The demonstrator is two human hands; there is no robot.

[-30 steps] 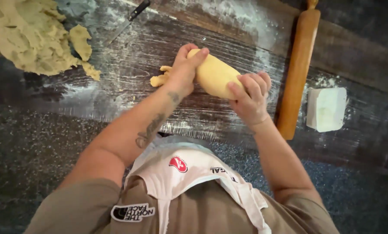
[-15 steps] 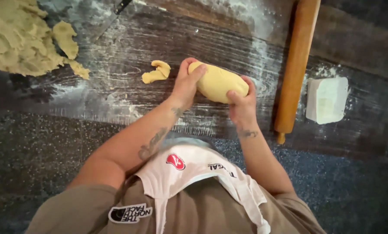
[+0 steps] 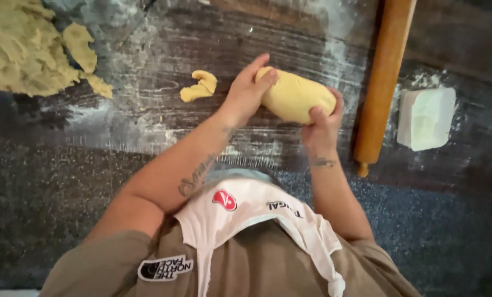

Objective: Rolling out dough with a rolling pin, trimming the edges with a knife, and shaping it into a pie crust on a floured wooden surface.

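A smooth yellow lump of dough (image 3: 295, 96) lies on the floured dark wooden board (image 3: 163, 44). My left hand (image 3: 246, 91) presses against its left end, fingers stretched over the top. My right hand (image 3: 323, 124) cups its right and near side, thumb on the dough. A small torn scrap of dough (image 3: 199, 87) lies loose just left of my left hand.
A wooden rolling pin (image 3: 383, 82) lies upright just right of the dough. A white block (image 3: 426, 118) sits further right. A big heap of rough pale dough (image 3: 26, 49) fills the upper left. A dark speckled counter edge (image 3: 64, 187) runs below the board.
The lump has come down from a raised tilt to rest on the board. My hands have closed around both its ends, and the small scrap now lies apart from my left hand.
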